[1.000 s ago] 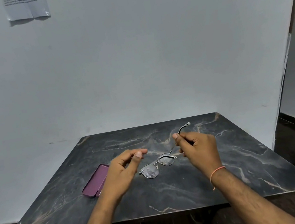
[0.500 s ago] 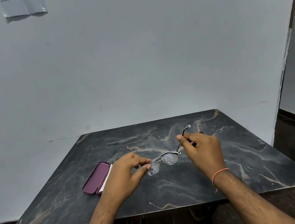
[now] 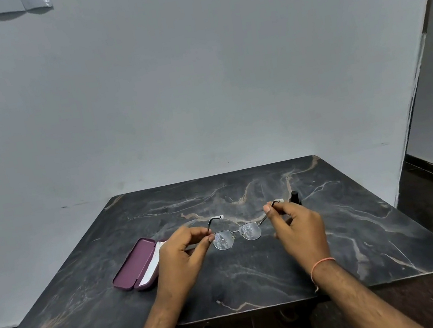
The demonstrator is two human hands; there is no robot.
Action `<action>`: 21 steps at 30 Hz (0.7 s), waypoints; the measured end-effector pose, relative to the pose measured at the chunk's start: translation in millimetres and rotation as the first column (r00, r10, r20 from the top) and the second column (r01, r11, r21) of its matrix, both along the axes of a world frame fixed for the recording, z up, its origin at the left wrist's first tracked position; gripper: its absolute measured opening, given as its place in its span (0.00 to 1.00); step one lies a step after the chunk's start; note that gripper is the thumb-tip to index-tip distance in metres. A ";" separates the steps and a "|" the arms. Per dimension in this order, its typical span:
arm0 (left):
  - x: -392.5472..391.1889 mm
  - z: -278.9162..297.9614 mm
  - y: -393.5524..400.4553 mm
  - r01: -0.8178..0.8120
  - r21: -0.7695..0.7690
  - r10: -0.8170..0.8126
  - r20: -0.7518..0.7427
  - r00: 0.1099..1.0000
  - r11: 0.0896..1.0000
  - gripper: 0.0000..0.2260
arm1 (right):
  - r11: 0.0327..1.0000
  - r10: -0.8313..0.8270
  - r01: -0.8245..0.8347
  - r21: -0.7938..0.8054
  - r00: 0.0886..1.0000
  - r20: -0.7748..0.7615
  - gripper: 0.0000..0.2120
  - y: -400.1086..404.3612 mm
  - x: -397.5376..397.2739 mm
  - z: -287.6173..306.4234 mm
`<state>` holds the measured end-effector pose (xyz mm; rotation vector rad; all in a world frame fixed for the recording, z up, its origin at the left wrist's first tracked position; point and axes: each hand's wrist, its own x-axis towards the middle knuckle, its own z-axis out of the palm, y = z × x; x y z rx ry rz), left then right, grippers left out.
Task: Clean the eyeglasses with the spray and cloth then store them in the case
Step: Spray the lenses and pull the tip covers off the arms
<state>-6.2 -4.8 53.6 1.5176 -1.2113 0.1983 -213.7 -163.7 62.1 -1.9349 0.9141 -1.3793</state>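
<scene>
Dim, even light, soft shadows; wide-angle bending at the edges.

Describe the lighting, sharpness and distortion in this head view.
Head view: dim, even light with soft shadows under the hands; wide-angle bending bows the table edges and wall corner; droplets on the eyeglasses lenses read clearly; no glare; the frame's bottom edge looks softer.

The counter (image 3: 256,271) is dark grey, almost black, with a marble pattern of thin tan and white veins. The case (image 3: 133,266) is plum purple, and something white (image 3: 153,263) shows inside it. The eyeglasses (image 3: 236,235) have a thin silver frame, clear lenses with small droplets, and black temples with white tips. A thin orange thread (image 3: 321,263) is on the right wrist. The wall (image 3: 195,81) is pale grey.
</scene>
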 end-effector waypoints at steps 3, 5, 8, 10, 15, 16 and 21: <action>2.4 -10.9 -3.6 -0.041 -0.022 0.040 -0.024 0.999 0.999 0.04 | 0.999 -0.029 0.028 -0.044 0.999 -0.028 0.09 0.2 -4.9 -7.8; 1.5 -18.1 -3.7 -0.052 -0.039 0.051 -0.035 0.998 0.998 0.04 | 0.995 -0.047 0.045 -0.084 0.999 -0.023 0.09 1.1 -10.2 -14.2; -0.3 -21.9 -3.0 -0.066 -0.063 0.065 -0.012 0.998 0.996 0.04 | 0.988 -0.058 0.052 -0.146 0.998 -0.033 0.13 2.0 -17.6 -23.5; 1.1 -22.4 -3.4 -0.083 -0.072 0.083 0.003 0.997 0.994 0.04 | 0.976 -0.077 0.067 -0.206 0.996 -0.042 0.16 -0.3 -21.8 -27.0; 4.3 -25.5 -4.4 -0.126 -0.085 0.125 -0.017 0.992 0.988 0.04 | 0.953 -0.190 0.188 -0.239 0.982 0.014 0.24 -7.6 -26.0 -22.4; 5.0 -25.6 -4.7 -0.138 -0.087 0.136 -0.028 0.990 0.987 0.05 | 0.957 -0.199 0.198 -0.212 0.980 0.019 0.28 -10.3 -25.9 -22.7; 4.9 -24.5 -5.6 -0.163 -0.090 0.160 -0.040 0.986 0.983 0.05 | 0.994 -0.097 0.103 0.033 0.986 -0.133 0.44 -14.1 -26.0 -23.2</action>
